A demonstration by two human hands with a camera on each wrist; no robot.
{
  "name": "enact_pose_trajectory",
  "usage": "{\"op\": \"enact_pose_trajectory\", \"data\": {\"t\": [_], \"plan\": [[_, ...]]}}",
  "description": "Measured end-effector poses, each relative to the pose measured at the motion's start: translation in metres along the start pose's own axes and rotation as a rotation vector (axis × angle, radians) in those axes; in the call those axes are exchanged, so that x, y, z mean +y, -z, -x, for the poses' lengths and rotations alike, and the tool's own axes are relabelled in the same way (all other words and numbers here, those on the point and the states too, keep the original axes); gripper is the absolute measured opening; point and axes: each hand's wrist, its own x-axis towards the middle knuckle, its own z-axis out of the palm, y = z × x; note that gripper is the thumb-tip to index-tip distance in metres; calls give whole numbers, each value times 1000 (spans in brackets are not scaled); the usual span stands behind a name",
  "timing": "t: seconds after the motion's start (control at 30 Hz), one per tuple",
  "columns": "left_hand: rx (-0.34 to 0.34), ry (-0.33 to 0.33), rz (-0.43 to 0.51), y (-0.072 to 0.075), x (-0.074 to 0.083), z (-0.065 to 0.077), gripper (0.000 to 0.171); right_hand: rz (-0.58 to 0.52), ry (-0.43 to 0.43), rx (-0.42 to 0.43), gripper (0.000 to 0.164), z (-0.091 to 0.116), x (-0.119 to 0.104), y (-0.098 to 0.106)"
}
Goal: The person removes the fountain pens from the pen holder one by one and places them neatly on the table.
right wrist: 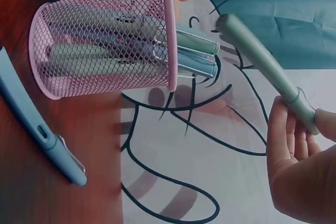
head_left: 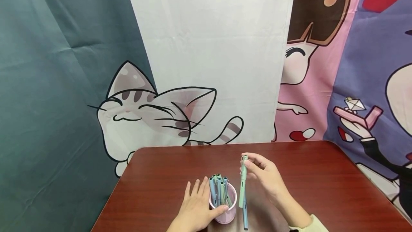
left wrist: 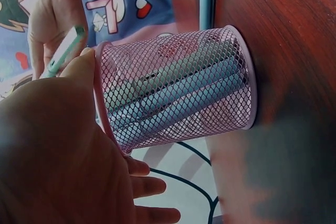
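Observation:
My right hand (head_left: 268, 177) pinches a pale green pen (head_left: 242, 189) near its clip end, holding it upright just right of a pink mesh pen cup (head_left: 226, 217). In the right wrist view the held pen (right wrist: 262, 64) slants, its far end near the cup's mouth. Several blue and green pens (right wrist: 195, 62) stand in the cup, clip ends out. My left hand (head_left: 197, 208) rests against the cup's rim, thumb along the near side and other fingers straight past the left side. A blue pen (head_left: 245, 213) lies on the table right of the cup.
The brown wooden table (head_left: 161, 178) has a rounded far edge. Behind it hangs a cloth backdrop (head_left: 206, 46) printed with a cartoon cat and other figures.

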Motion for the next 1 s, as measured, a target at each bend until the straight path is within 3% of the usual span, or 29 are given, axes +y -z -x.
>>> {"op": "enact_pose_trajectory", "data": {"t": [0.53, 0.77, 1.0], "plan": [[18, -6, -17, -2, -1, 1, 111, 52, -126, 76, 38, 5, 9, 24], [27, -9, -10, -1, 0, 2, 107, 89, -196, 42, 44, 5, 17, 37], [28, -8, -20, -2, 1, 3, 108, 101, -226, -52, 47, 7, 29, 51]]}}
